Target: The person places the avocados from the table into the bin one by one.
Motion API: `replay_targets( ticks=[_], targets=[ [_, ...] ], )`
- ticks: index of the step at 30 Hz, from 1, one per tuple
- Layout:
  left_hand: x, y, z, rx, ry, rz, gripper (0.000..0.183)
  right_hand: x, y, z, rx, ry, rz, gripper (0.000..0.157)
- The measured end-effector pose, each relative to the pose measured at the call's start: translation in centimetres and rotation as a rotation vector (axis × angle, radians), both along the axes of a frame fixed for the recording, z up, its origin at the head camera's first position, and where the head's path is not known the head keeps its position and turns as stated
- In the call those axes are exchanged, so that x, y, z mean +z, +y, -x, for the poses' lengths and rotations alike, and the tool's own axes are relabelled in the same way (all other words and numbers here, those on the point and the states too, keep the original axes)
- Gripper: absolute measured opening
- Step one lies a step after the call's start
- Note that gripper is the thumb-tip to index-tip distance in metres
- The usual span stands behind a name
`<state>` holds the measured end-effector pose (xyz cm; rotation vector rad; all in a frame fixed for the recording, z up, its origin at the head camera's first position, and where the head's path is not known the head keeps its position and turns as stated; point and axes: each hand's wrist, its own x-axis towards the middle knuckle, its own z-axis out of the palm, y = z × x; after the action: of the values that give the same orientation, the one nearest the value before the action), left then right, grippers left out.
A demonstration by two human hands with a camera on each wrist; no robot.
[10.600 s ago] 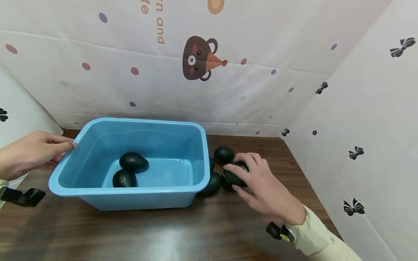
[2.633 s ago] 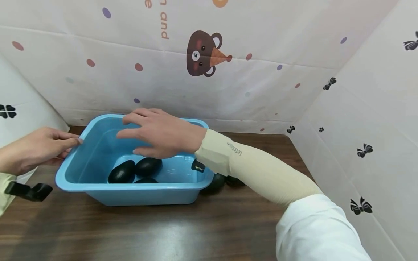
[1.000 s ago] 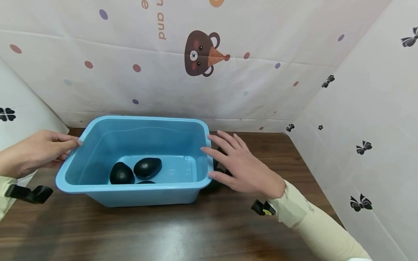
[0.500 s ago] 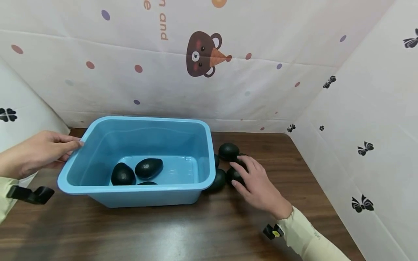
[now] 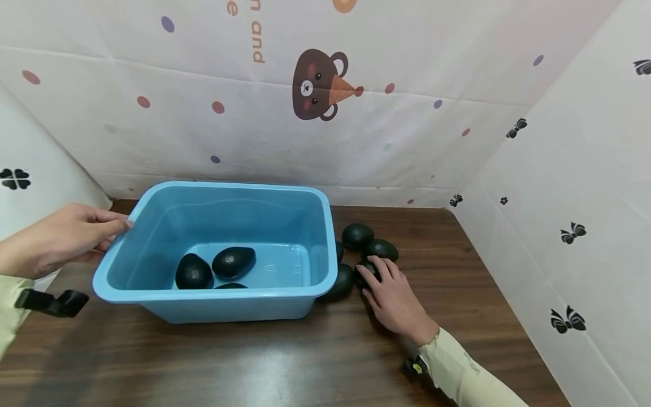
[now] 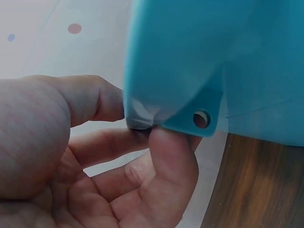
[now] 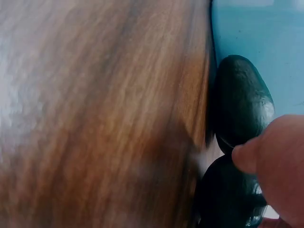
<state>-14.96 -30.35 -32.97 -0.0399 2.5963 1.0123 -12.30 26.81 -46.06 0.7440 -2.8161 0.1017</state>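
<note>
Shifted slightly down the frame over the last half second, the right hand [image 5: 395, 299] now curls its fingers over a glossy dark-green avocado [image 5: 361, 279] right of centre, uncovering another avocado [image 5: 382, 248] just above. At left, the left hand [image 5: 68, 234] pinches the rim of a smooth blue plastic tub [image 5: 168, 296], presumably steadying it. Three pear-shaped avocados [image 5: 194, 272] lie inside; other avocados [image 5: 342, 284] cluster by its right wall on the wood-grained counter [image 5: 244, 362], conveniently close.
</note>
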Motion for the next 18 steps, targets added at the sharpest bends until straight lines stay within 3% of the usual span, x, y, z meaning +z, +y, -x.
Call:
replay_targets(
  ticks=[6,18],
  targets=[
    [-0.26,-0.28,0.24,-0.022,0.001,0.003,0.066,-0.30,0.05,0.01,0.005,0.043,-0.011,0.047],
    [-0.70,-0.34,0.20,0.006,0.023,-0.002,0.067,-0.47,-0.47,0.97,0.007,0.133,-0.021,0.049]
  ],
)
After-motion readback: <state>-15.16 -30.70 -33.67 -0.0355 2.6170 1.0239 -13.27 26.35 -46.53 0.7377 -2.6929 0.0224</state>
